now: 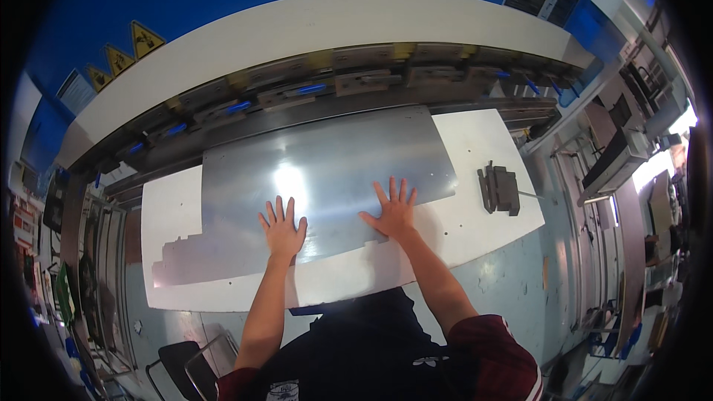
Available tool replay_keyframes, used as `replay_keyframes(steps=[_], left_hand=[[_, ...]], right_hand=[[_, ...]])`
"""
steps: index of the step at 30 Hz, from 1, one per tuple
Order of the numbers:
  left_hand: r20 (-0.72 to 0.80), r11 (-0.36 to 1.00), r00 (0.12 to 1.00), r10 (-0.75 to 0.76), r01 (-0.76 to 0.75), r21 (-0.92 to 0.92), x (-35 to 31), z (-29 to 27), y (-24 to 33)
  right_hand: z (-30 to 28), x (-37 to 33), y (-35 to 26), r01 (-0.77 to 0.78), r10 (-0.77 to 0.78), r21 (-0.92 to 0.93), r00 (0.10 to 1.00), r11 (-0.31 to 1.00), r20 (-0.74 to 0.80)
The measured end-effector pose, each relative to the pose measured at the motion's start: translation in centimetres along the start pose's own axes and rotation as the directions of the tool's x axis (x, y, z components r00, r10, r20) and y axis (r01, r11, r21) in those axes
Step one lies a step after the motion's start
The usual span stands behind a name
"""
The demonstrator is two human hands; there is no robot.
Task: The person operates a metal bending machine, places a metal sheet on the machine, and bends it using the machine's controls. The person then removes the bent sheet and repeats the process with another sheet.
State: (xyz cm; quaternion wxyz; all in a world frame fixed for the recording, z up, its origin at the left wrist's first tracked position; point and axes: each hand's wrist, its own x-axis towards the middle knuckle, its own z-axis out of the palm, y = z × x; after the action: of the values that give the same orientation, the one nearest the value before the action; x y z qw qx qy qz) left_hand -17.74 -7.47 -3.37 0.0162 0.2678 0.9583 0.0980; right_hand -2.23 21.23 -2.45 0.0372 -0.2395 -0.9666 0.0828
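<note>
A large shiny metal sheet [327,156] with notched edges lies flat on a white table [475,134]. Its far edge reaches the tooling of a press brake [297,96]. My left hand [283,232] rests on the near middle of the sheet, fingers spread. Farther right, my right hand [394,212] also lies on the sheet near its front edge, with the fingers stretched apart. Neither hand grips anything.
Dark metal blocks [500,189] sit on the table's right side. Across the back runs the machine's cream beam [312,26] with clamps below it. A black chair [186,367] stands at the lower left. Machine frames and racks [616,171] line the right.
</note>
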Motion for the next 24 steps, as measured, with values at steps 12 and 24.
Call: replay_keyframes(steps=[12,24], left_hand=[[-0.345,0.993,0.931,0.121,-0.116,0.035,0.7,-4.2,1.2],[-0.613,0.922,0.711,0.343,-0.381,0.075,10.8,-22.2,3.0]], right_hand=[[-3.7,0.5,-1.3,0.070,-0.076,-0.034,0.977,0.997,-0.200],[-19.0,12.3,-3.7,0.190,-0.133,0.020,0.753,0.982,-0.645]])
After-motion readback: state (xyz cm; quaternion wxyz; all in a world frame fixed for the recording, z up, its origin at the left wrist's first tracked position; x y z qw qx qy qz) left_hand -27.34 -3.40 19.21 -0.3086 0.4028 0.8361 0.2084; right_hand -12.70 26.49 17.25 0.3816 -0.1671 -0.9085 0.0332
